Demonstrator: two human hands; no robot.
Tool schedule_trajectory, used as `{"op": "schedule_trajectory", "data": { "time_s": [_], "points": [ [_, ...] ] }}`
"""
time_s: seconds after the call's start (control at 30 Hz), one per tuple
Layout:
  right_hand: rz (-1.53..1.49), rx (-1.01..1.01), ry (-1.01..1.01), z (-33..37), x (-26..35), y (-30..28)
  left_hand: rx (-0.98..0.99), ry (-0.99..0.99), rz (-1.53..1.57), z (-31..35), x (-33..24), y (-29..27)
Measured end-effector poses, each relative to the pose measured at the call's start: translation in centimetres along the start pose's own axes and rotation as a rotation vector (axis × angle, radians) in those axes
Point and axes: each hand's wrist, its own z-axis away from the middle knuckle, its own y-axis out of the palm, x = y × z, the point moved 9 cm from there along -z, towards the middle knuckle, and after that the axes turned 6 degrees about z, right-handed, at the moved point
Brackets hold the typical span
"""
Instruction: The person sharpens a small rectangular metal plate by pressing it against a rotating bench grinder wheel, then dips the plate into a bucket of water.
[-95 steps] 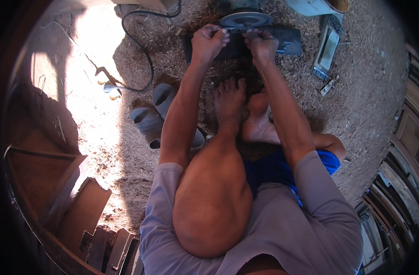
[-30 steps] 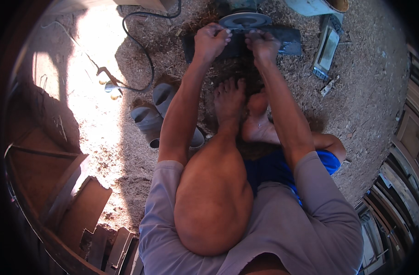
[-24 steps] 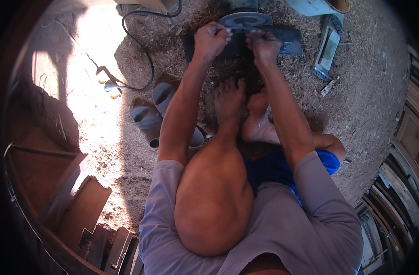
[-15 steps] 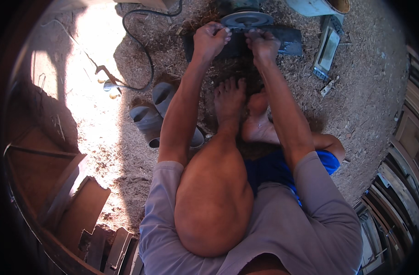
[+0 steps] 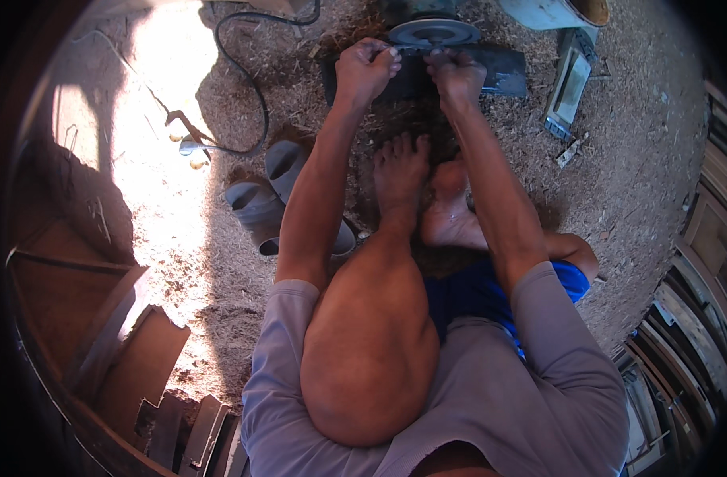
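Observation:
A grinding wheel (image 5: 435, 32), grey and round, stands at the top of the view on a dark machine body. My left hand (image 5: 367, 67) is closed in a pinch just left of the wheel's near edge. Fingers bent, my right hand (image 5: 456, 75) is closed near the wheel's lower right side. Between the fingertips runs a thin, dark, narrow piece close to the wheel's rim; its kind is too small to make out. Under both hands lies a dark flat board (image 5: 498, 71), partly covered by them.
Grey slippers (image 5: 256, 203) lie left of my bare feet. A black cable (image 5: 261, 103) curves across the shavings-strewn ground. At the upper right are a long metal-edged tool (image 5: 568, 87) and a whitish bucket (image 5: 542, 12). Wooden pieces (image 5: 697, 318) are stacked along the right rim.
My hands have shifted very slightly left relative to the grinding wheel. Both keep the same pinched hold, and the view has moved a little.

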Motion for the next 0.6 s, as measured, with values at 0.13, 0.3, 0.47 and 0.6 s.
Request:
{"op": "schedule_trajectory", "data": {
  "time_s": [0.13, 0.3, 0.47, 0.6],
  "points": [
    [0.036, -0.001, 0.004, -0.1, -0.1, 0.1, -0.002, 0.014, 0.023, 0.0, 0.1, -0.2],
    [0.083, -0.006, -0.003, 0.0, 0.0, 0.4, 0.002, 0.012, 0.046, -0.1, 0.2, -0.5],
    [0.106, -0.009, -0.021, 0.2, 0.2, 0.6, -0.003, 0.003, 0.055, 0.1, 0.1, -0.8],
    [0.069, -0.017, -0.032, -0.2, -0.2, 0.7, -0.029, 0.033, 0.123, 0.1, 0.0, -1.1]
  ]
}}
